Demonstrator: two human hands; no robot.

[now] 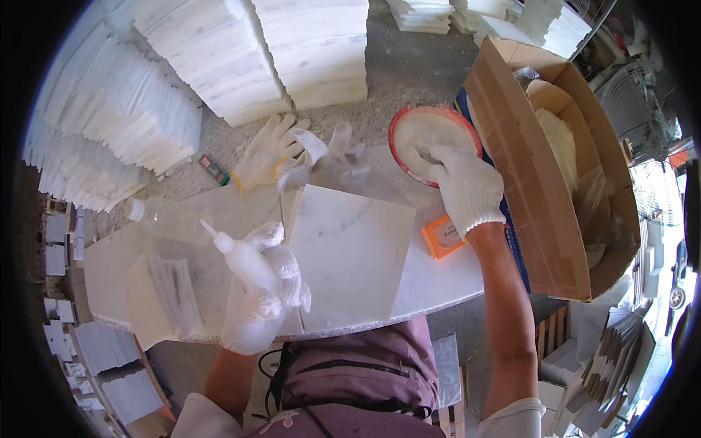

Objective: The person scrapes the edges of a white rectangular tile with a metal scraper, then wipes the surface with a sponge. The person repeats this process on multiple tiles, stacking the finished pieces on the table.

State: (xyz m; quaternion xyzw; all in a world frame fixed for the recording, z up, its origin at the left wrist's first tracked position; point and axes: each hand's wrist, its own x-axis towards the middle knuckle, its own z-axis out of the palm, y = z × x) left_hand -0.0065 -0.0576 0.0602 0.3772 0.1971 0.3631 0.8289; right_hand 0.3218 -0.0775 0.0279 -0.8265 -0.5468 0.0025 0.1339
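Observation:
A translucent white squeeze bottle [250,263] with a pointed nozzle is gripped in my left hand [259,299], which wears a white knit glove. Its nozzle points up and to the left. My right hand [471,186], gloved the same way, reaches over the near right rim of a round red-rimmed tub [394,146]. Whitish material coats the inside of this tub. The right fingers are drawn together inside it, and whatever they hold is hidden. Between my hands, a square white marble tile [350,252] lies on the bench, overlapping another at its left edge.
An orange-and-white packet [442,237] lies below my right wrist. An open cardboard box [526,175] stands at the right. Beyond the bench [453,281] are a spare glove [263,153] and tall stacks of tiles [314,58]. A clear bottle [164,217] lies at the left.

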